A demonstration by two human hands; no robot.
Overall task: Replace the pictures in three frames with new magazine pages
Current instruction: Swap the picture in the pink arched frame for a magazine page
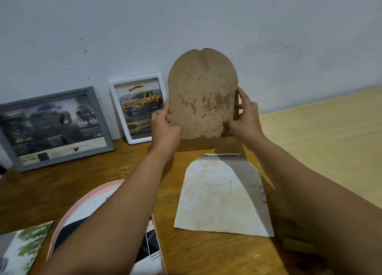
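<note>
I hold an arch-shaped, stained brown backing board [201, 94] upright above the table. My left hand [165, 127] pinches its left edge and my right hand [245, 117] grips its right edge. Below it on the table lies an arch-cut, yellowed paper [217, 198] on top of a grey magazine page [251, 183]. A pink arch-shaped frame [82, 204] lies flat at lower left with a dark magazine page in it, partly hidden by my left forearm. A grey frame [55, 125] and a white frame [138, 107], both holding car pictures, lean against the wall.
The brown wooden table [128, 167] meets a lighter wooden surface [326, 142] on the right. A loose page with green foliage [22, 247] lies at the lower left corner. The pale wall [186, 26] stands right behind the frames.
</note>
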